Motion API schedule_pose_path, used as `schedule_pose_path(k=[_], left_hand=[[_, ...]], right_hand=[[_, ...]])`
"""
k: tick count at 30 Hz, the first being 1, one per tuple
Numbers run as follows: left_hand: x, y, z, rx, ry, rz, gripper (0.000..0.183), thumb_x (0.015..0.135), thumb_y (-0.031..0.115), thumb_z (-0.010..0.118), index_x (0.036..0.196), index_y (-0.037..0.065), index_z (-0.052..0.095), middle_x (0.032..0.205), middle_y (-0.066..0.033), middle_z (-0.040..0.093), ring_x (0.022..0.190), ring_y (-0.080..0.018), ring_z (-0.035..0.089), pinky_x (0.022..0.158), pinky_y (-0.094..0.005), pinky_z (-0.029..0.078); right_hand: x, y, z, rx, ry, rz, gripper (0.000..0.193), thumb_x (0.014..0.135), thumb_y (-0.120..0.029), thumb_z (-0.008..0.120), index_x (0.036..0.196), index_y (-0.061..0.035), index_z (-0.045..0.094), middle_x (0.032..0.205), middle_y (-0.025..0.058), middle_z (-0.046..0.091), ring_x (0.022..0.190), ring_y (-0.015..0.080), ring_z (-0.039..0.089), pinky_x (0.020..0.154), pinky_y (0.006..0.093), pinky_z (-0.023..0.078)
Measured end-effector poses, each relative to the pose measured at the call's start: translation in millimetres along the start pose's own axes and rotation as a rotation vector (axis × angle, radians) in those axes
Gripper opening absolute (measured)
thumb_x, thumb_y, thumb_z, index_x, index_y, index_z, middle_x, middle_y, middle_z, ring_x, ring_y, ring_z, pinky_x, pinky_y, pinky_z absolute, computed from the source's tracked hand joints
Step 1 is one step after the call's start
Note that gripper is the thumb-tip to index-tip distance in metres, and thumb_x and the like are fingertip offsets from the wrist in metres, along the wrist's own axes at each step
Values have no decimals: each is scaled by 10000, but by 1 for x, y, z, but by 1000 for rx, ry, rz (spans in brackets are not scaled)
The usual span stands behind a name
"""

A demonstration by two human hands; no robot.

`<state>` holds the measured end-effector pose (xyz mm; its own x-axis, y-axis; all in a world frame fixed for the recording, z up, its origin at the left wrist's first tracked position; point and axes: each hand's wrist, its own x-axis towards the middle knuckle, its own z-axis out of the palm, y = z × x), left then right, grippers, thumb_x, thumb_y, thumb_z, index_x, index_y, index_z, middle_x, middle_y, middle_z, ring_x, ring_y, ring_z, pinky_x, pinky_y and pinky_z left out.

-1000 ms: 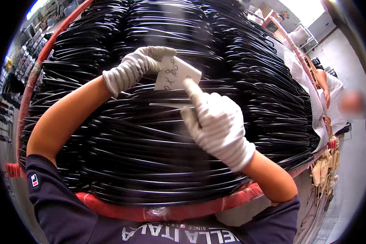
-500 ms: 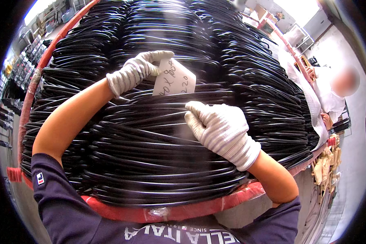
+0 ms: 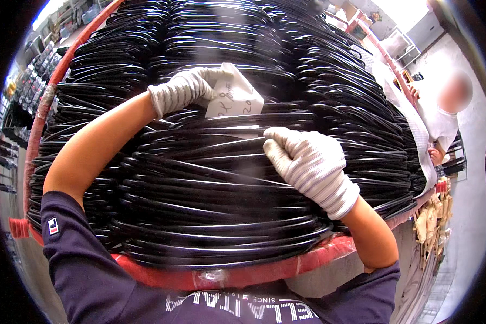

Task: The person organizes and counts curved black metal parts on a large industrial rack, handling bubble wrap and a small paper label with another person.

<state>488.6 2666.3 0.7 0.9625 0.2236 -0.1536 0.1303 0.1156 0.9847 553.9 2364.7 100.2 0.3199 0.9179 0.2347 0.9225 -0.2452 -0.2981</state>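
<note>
A white card [image 3: 235, 101] with handwriting stands bent among rows of coiled black cable [image 3: 210, 189]. My left hand [image 3: 186, 89], in a striped whitish knit glove, pinches the card's upper left edge. Several cable strands cross in front of its lower part, and a strip of white shows beneath them. Just right of that strip, my right hand [image 3: 310, 164], gloved alike, has thumb and forefinger closed on a black cable strand at the top of the nearest bundle. Its other fingers are curled under.
A red-wrapped rim [image 3: 194, 278] curves around the cable bundles, close to my body. White woven sheeting [image 3: 410, 129] lies along the right side. Beyond it, a person [image 3: 443, 113] in a white top stands with hands by the rim. Racks [image 3: 35, 81] of dark items stand at left.
My right hand has moved right and slightly up. The card has bent and tilted in my left hand, and a white strip now shows below the strands crossing it.
</note>
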Motion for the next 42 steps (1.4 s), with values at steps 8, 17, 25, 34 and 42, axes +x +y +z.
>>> schedule_pose_path(k=[8,17,25,34,42], left_hand=[[-23,13,26,237,-110,10,424,802,59,748,1207,86,625,1032,-49,659,808,-126,618,682,-243,515],[-64,47,61,709,-124,25,310,944,187,549,1205,23,584,1197,-44,603,1114,-114,536,1007,-260,399],[-90,23,29,402,-293,21,547,772,82,624,1306,3,539,1317,-107,552,1285,-192,457,1127,-338,297],[-86,44,52,571,-406,138,738,627,180,698,1344,99,545,1359,-108,525,1283,-228,445,1148,-360,285],[-73,38,56,875,-448,242,744,745,29,713,1420,71,402,1327,-53,552,1198,-110,483,1072,-275,359]], right_hand=[[-16,-24,1,-64,291,-239,343,786,-163,680,1120,-95,639,918,111,641,846,270,649,777,379,516],[-114,-73,-100,130,912,67,437,924,-332,538,1154,38,575,896,190,672,833,249,646,752,359,500],[-227,-32,-80,-236,2073,-677,426,971,-300,472,1319,-57,508,1152,254,611,861,269,585,853,407,470],[-98,-68,-20,450,707,-54,554,806,-84,687,1333,-61,522,1303,154,559,1227,285,517,1037,399,406],[12,-34,38,-174,57,-67,188,818,-147,611,973,-138,716,993,129,674,1005,318,620,837,391,512]])
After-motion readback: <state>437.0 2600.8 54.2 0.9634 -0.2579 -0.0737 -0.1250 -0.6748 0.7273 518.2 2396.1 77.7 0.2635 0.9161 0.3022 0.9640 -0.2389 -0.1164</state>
